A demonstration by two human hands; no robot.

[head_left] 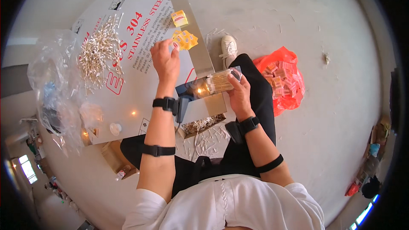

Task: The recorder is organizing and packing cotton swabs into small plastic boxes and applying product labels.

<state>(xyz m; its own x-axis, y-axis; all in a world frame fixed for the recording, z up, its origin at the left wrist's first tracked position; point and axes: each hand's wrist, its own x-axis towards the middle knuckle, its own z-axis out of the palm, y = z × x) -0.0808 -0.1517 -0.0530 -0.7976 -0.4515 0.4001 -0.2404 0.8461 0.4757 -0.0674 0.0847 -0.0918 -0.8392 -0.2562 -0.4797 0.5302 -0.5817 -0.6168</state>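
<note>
My right hand (239, 96) grips a clear plastic bag of cotton swabs (219, 81), the swabs lying side by side in it. Further left, my left hand (166, 61) is at the edge of several fanned-out yellow cards (185, 40) on the table. Its thumb and forefinger close on the nearest yellow card. Just beyond the cards sits a small stack of yellow cards (180, 18). A large heap of loose cotton swabs (100, 55) covers the table to the left of my left hand.
The film-covered table (140, 76) has a metal edge on its right. Crumpled clear plastic (55, 89) hangs at its left. Below the edge, a box of swabs (200, 124) stands near scattered swabs (206, 142). A red plastic bag (295, 64) with filled packs lies on the floor, right.
</note>
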